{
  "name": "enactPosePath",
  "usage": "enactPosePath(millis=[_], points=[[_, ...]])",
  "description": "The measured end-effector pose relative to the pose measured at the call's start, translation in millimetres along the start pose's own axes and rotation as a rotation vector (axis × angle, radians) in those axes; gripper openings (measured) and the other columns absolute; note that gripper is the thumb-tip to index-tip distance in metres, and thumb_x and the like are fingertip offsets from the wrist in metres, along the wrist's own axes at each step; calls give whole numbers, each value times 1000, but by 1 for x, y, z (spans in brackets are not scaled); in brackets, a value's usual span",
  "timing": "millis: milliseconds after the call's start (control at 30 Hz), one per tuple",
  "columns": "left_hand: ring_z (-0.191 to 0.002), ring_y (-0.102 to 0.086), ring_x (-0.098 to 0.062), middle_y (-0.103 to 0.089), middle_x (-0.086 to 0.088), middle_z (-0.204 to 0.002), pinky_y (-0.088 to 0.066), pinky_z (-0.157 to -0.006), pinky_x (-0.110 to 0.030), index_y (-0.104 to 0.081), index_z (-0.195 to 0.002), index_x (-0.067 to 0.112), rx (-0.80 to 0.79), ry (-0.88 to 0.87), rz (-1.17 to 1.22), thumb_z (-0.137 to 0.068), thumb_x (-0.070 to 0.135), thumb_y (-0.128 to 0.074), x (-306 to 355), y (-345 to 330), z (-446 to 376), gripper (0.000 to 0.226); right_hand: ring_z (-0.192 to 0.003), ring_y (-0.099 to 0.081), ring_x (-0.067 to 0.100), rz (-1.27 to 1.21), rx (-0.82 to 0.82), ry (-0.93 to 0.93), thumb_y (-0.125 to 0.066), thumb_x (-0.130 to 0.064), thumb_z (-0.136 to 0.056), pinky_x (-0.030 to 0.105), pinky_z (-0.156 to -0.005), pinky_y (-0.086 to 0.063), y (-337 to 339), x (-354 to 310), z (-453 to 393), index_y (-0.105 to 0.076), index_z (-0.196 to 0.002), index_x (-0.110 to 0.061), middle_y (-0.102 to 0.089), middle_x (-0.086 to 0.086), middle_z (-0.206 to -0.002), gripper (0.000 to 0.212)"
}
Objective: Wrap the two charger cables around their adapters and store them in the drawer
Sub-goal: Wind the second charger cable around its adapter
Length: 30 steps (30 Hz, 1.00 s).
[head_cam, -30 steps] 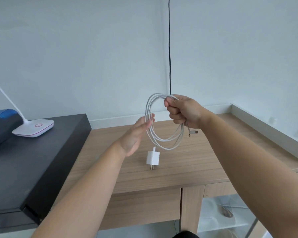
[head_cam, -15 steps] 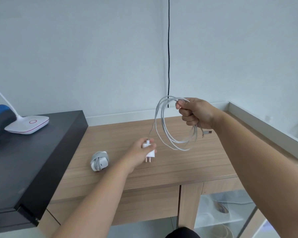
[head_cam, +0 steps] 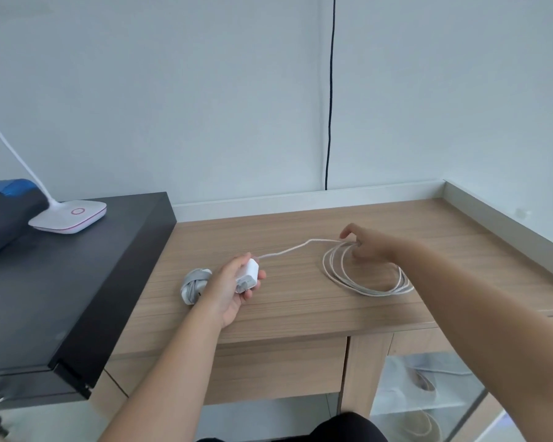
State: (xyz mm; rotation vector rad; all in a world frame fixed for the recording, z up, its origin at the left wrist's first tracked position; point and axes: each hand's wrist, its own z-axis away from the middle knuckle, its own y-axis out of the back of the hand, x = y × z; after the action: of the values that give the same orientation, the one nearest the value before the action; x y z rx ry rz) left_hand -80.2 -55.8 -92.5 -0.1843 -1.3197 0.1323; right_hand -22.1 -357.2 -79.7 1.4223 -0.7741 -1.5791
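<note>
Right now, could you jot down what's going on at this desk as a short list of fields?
Left hand: holds the white adapter just above the wooden desk
Right hand: at the far edge of the loose cable coil; grip unclear
Loose cable coil: lies on the desk, one strand running to the adapter
Wrapped charger: on the desk, behind the left hand
Drawer: closed
</note>
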Motion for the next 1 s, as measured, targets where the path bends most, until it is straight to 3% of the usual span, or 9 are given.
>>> enactPosePath(millis=[67, 233, 367, 433, 533, 600, 733, 833, 1000], points=[[-48, -52, -9, -68, -4, -68, -35, -40, -16, -63, -95, 9, -6, -4, 3, -97, 26, -51, -2, 1, 2, 21, -108, -48, 29, -17, -4, 1, -57, -24, -83, 40, -99, -37, -2, 4, -2, -40, -134, -31, -55, 2, -102, 54], [-51, -55, -13, -68, -9, -76, -37, -42, -19, -66, -104, 10, -12, -57, -77, -97, 22, -52, -6, -7, 3, 20, -131, -30, 30, -211, 107, 55, -47, -26, -59, 42, -112, -21, 6, -10, 8, -33, -139, -49, -42, 0, -140, 84], [-60, -54, -16, -66, -11, -81, -40, -47, -21, -67, -115, 16, -131, -100, -81, -96, 24, -56, -9, -9, 5, 23, -137, -27, 19, -296, 99, 262, -58, -24, -70, 41, -117, -18, -7, -46, 18, -45, -130, -54, -45, -8, -143, 67], [-66, -55, -17, -61, -9, -90, -44, -52, -22, -66, -121, 22, -185, -118, -58, -95, 24, -58, -9, -7, 7, 27, -131, -33, 11, -237, 97, 361, -63, -22, -85, 31, -114, -19, -24, -62, 20, -59, -123, -42, -50, -8, -136, 43], [-85, -54, -20, -53, -3, -106, -51, -63, -24, -61, -128, 23, -194, -138, 67, -92, 15, -61, -12, -1, 8, 37, -99, -58, 8, -341, 138, 422, -64, -27, -89, 31, -95, -42, -39, -77, 23, -73, -91, -28, -68, -8, -99, 8], [-89, -57, -19, -56, -4, -108, -54, -69, -26, -58, -126, 16, -163, -145, 160, -90, 8, -61, -15, 4, 7, 37, -74, -55, 11, -469, 126, 430, -69, -24, -86, 32, -76, -43, -37, -78, 26, -69, -75, -12, -63, -1, -76, 16], [-87, -63, -18, -63, -6, -102, -56, -74, -28, -56, -119, 7, -169, -162, 188, -90, -1, -58, -19, 9, 5, 31, -71, -49, 16, -609, 113, 451, -72, -38, -80, 28, -71, -40, -23, -76, 34, -69, -70, -16, -57, 15, -69, 24], [-86, -64, -16, -64, -6, -104, -53, -78, -30, -60, -116, 10, -202, -190, 79, -88, -2, -62, -21, 9, 6, 30, -53, -38, 4, -622, 261, 439, -69, -31, -86, 20, -60, -35, -14, -73, 34, -70, -76, -15, -47, -11, -50, 19], [-74, -60, -14, -64, -9, -99, -50, -62, -26, -71, -99, 20, -164, -261, -115, -68, 15, -77, -25, 2, 10, 32, -49, -38, 1, -587, 433, 409, -63, -29, -91, 13, -52, -32, -7, -84, 31, -69, -80, -15, -51, -20, -48, 19]])
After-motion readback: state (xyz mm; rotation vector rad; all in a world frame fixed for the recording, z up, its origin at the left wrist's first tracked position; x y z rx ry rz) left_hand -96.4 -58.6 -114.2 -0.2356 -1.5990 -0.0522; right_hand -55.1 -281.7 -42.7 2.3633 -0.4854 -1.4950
